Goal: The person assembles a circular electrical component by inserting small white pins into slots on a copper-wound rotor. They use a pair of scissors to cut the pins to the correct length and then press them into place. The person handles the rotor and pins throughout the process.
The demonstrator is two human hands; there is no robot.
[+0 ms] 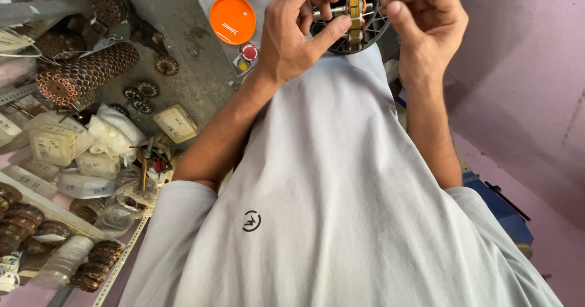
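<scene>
At the far middle of the view both hands work on a round motor stator (353, 14), a dark ribbed ring with a band of yellow-brown windings and a metal shaft through its centre. The left hand (292, 36) curls around the ring's left side, thumb pressed against its near rim and fingers bent over the shaft. The right hand (426, 24) pinches narrowly at the ring's right edge, fingertips together; what it pinches is too small to tell. The stator sits between the hands, touching both. Just left of it lies an orange lid (232, 19), and farther left a long stack of copper-wound discs (85, 72) rests on the grey surface (183, 69).
</scene>
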